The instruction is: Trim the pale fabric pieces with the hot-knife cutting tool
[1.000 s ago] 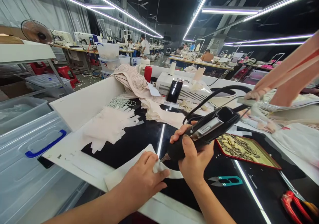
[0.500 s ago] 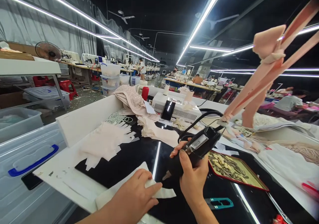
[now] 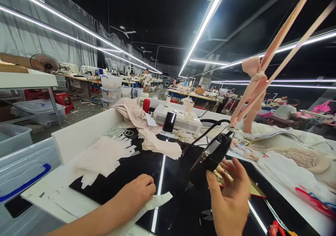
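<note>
My left hand is closed on a pale fabric strip, whose end sticks out beyond the fingers over the black tabletop. My right hand is open, thumb and fingers apart, just right of a black corded hand tool with a thin pointed tip. That tool hangs tilted from knotted pink straps. Behind my right hand, a tray of seeds or nuts is partly hidden. Small thread snips show only in part beside the wrist.
Stacked pale fabric pieces lie left, and more cut fabric lies ahead. A phone leans on a white vented box. Red-handled tools lie at the lower right. Clear bins with blue handles stand left; people work in the background.
My right hand has let go of the black tool and moved right, opening. The tool now hangs freely. My left fingers have curled closed on the strip. The view has shifted slightly.
</note>
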{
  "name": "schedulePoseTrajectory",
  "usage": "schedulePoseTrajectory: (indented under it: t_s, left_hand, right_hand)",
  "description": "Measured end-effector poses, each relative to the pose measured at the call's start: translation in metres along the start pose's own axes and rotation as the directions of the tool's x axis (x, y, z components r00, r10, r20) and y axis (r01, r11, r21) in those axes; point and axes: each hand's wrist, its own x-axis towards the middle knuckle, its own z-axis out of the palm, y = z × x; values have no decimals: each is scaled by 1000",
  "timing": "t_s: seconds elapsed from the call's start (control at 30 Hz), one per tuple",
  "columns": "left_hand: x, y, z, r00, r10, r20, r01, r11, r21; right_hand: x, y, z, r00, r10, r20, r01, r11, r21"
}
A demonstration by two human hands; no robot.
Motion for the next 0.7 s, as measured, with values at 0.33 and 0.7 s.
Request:
schedulePoseTrajectory:
  t_s: [0.33, 0.7]
  left_hand:
    - [34, -2, -42, 961, -268, 70, 273, 873, -404]
    - [79, -59, -59, 847, -531, -42, 352, 618, -703]
  right_hand:
    - [-78, 24, 17, 704, 4, 710, -81, 994, 75]
    - [-30, 43, 84, 712, 102, 695, -255, 959, 120]
